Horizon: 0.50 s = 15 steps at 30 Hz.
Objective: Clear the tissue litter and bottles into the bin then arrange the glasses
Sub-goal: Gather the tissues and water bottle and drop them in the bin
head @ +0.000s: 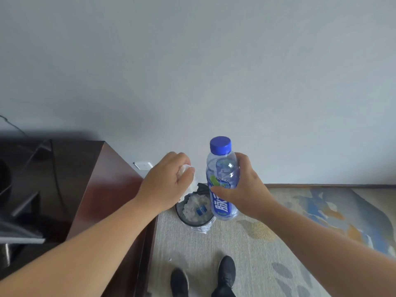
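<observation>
A person stands on a pale carpet with blue and yellow patches, and two black shoes show at the bottom. Both bare arms reach out in front.

The left hand is curled round a crumpled white tissue, which pokes out between the fingers and hangs down a little. The right hand grips a clear plastic bottle with a blue cap and a blue label round its middle. The bottle stands upright with its cap on.

Both hands are up in the air over a small round dark bin with a clear bag inside. The bin sits on the carpet just beside a dark brown wooden desk. White tissue and something small and blue lie in the bin.

Behind it, a white wall socket sits low on the plain grey wall.
</observation>
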{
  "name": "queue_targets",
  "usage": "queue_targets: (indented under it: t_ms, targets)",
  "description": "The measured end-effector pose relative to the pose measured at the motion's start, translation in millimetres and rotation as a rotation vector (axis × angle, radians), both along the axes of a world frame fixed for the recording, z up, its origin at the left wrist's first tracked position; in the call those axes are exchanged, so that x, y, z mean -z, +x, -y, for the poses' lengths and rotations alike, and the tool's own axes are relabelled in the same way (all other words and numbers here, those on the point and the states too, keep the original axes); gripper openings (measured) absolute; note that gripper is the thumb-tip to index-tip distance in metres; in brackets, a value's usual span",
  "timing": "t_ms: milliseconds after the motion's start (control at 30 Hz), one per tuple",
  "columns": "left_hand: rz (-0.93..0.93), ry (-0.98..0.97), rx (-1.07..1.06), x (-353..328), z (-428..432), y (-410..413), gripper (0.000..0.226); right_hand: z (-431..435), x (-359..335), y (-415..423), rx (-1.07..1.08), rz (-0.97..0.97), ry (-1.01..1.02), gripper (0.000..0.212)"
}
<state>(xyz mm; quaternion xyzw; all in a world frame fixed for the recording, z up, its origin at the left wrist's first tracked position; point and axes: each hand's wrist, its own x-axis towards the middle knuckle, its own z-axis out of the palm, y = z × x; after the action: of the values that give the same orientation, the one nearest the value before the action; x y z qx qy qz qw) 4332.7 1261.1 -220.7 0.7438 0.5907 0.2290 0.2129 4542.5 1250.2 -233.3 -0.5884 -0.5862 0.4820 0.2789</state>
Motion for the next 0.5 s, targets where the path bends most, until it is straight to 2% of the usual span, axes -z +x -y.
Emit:
queue_targets:
  t_ms: [200, 367, 500]
  targets:
    - [-0.043, -0.117, -0.061, 97, -27, 3, 0.008, -37, 82, 1, -0.036, 0.111, 0.002, 0.078]
    - [-0.082, -0.220, -0.175, 200, -32, -4, 0.008, -57, 180, -18, -0.074, 0.165, -0.047, 0.072]
    - [-0.107, -0.306, -0.200, 280, -34, -7, 0.009, -68, 259, -33, -0.069, 0.188, -0.068, 0.076]
